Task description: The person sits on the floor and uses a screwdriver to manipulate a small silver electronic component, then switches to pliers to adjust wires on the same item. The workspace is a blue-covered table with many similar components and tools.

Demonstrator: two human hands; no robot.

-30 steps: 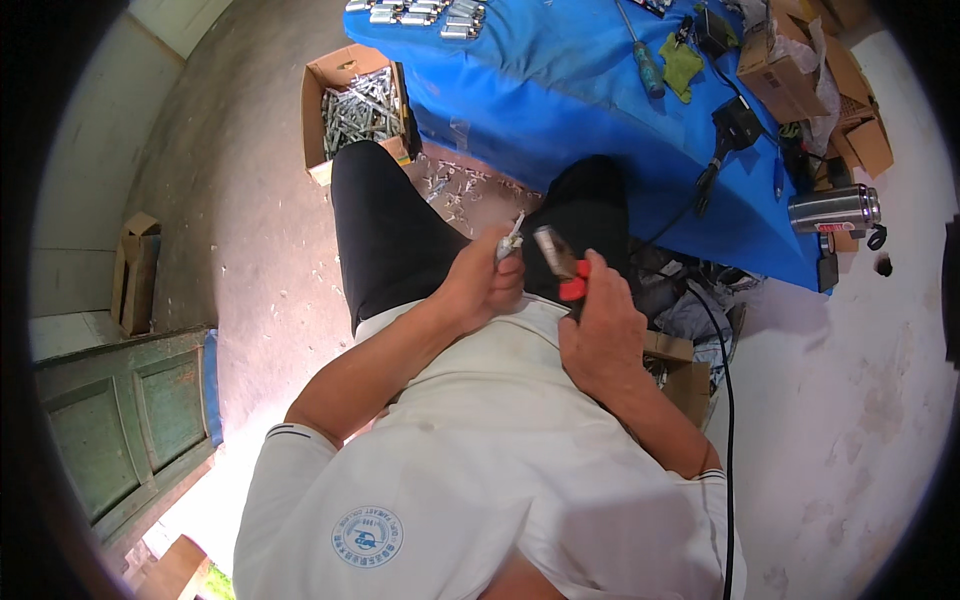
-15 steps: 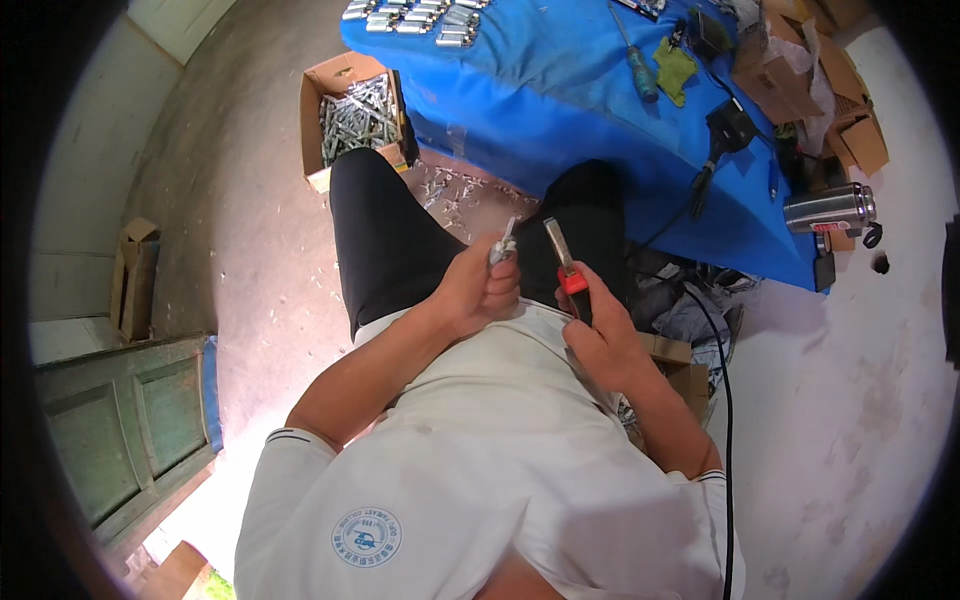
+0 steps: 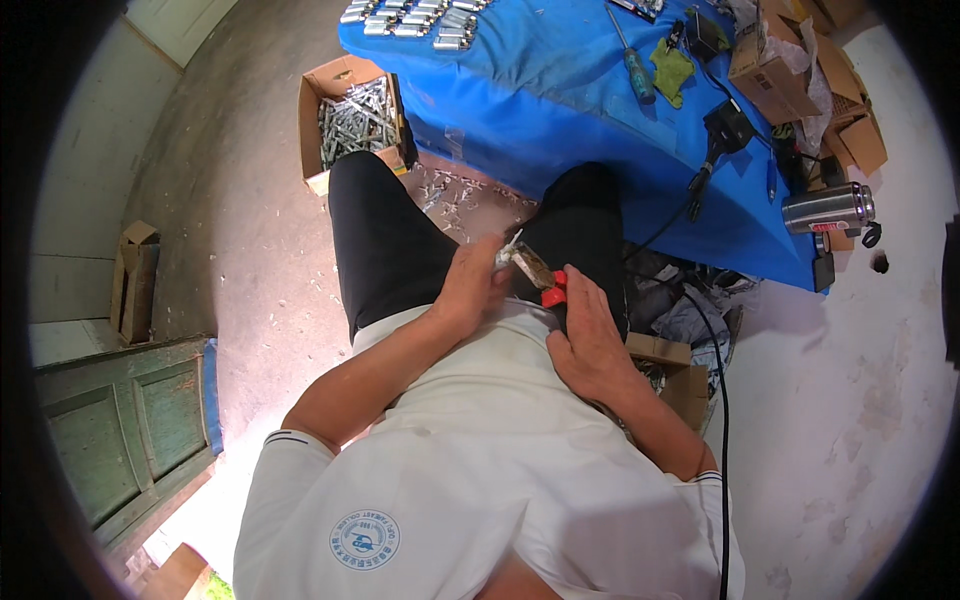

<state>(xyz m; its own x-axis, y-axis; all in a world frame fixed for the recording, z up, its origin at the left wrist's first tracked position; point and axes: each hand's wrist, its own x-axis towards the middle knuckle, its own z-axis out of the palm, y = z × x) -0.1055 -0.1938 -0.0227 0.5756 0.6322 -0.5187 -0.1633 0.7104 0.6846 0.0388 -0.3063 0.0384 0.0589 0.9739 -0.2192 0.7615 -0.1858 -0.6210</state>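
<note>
My left hand is closed round a small silvery metal part, with a thin pale strip sticking up from its top. In my right hand is a flat-bladed hand tool with a red-and-black handle; its exact kind is unclear. The blade slants up and left and meets the part at my left fingertips, or lies just in front of it. Both hands are over my lap, between my dark trouser legs. My palms hide most of the part and the lower handle.
A cardboard box of metal pieces stands beyond my left knee. Silvery cylinders lie in rows on the blue-covered table, with a screwdriver farther right. A steel flask lies at the right. A black cable runs past my right arm.
The tool in my right hand has swung left and tipped down, bringing its blade against or close to the metal part. My left hand has turned slightly, still holding the part.
</note>
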